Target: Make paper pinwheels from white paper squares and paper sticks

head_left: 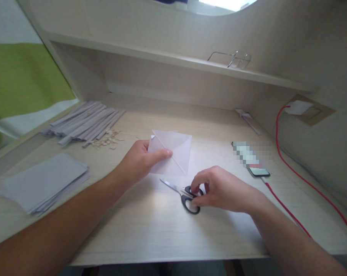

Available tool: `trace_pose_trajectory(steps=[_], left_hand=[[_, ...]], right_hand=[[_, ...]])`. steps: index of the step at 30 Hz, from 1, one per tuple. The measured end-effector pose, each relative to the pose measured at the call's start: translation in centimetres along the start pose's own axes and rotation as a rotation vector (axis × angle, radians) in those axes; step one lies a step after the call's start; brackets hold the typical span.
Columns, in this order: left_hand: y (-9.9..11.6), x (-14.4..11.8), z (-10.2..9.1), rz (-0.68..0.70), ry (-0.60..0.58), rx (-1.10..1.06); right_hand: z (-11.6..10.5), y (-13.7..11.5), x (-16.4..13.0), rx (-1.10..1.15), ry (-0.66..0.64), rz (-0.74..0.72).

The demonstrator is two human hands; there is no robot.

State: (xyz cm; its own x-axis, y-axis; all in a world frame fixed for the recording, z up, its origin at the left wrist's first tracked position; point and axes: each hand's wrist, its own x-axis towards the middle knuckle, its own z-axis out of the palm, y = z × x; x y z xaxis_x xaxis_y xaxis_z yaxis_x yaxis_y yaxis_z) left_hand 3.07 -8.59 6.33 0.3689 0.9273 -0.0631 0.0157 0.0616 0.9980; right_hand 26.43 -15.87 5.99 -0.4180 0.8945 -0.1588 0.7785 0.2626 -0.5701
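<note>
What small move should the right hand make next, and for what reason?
The right hand should probably close firmly on the scissors, since it is at their handles while the left hand holds the folded paper.

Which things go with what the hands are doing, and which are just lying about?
Probably part of it:
folded paper, held in the left hand
scissors, touched by the right hand
flat paper stack, maybe

Probably just lying about:
phone
red cable
glasses
long pale strips, though I can't be sure
</note>
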Motion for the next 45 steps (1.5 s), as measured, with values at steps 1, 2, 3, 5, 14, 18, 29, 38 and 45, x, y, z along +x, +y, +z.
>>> trace_pose_trajectory(steps=[1, 2, 3, 5, 14, 18, 29, 38, 45], left_hand=[[0.0, 0.0, 0.0, 0.004, -0.003, 0.002], [-0.1, 0.1, -0.1, 0.008, -0.003, 0.006], [-0.1, 0.1, -0.1, 0.007, -0.002, 0.01], [-0.2, 0.2, -0.1, -0.002, 0.001, 0.007], [-0.2, -0.3, 0.4, -0.044, -0.048, 0.013], [-0.2, -0.3, 0.4, -0.034, -0.066, 0.009], [-0.3, -0.7, 0.9, 0.036, -0.069, 0.013], [-0.6, -0.8, 1.0, 0.065, -0.043, 0.036], [-0.9, -0.8, 1.1, 0.061, -0.053, 0.018]], right_hand=[[0.0, 0.0, 0.0, -0.009, 0.008, -0.044], [0.1, 0.0, 0.0, -0.026, 0.033, -0.078], [0.2, 0.1, 0.1, -0.038, 0.088, -0.1], [0.4, 0.1, 0.2, 0.007, 0.285, -0.137], [1.1, -0.4, 0.2, 0.229, 0.514, -0.468], [1.0, -0.5, 0.2, 0.271, 0.495, -0.434], [1.5, -0.3, 0.2, 0.456, 0.541, -0.276], [1.7, 0.0, 0.5, 0.513, 0.595, -0.234], [1.6, 0.0, 0.5, 0.507, 0.582, -0.227]])
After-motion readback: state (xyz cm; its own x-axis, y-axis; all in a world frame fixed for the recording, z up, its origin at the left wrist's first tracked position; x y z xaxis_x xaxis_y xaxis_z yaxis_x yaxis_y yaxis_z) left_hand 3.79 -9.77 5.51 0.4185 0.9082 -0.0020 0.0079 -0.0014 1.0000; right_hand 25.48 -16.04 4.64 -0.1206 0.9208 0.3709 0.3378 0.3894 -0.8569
